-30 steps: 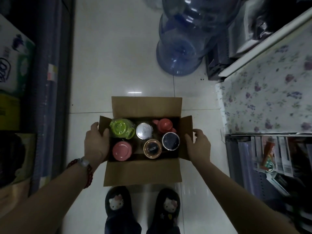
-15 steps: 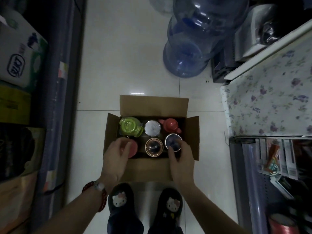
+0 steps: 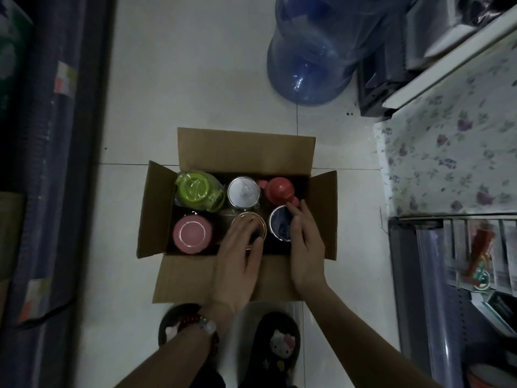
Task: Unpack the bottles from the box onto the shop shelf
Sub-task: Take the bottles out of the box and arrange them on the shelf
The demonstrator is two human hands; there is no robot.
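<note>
Reaching down into the open brown cardboard box (image 3: 246,152) on the pale tiled floor, the person's left hand (image 3: 237,259) settles over the gold-rimmed dark-lidded bottle (image 3: 258,224) in the middle of the near row, fingers curled round its cap, though whether the hold is firm I cannot tell. The right hand (image 3: 306,247) is alongside the blue-lidded steel-rimmed bottle (image 3: 281,226) at the box's near right corner, fingers straight and lying against its lid and side, not yet closed round it. Best, I'd say, to wrap each hand fully below the cap and lift straight up, since the bottles stand packed close and a tilted pull could drag a neighbour. Counting now: six bottles, all in the box, none on the flower-papered shop shelf (image 3: 447,152) off to the right. Far row: one lime-green lidded bottle in clear wrap (image 3: 197,191), one silver-white capped bottle (image 3: 243,191), one red knob-lidded bottle (image 3: 279,190). Near row: one pink round-lidded bottle (image 3: 191,233), plus those two under the hands.
</note>
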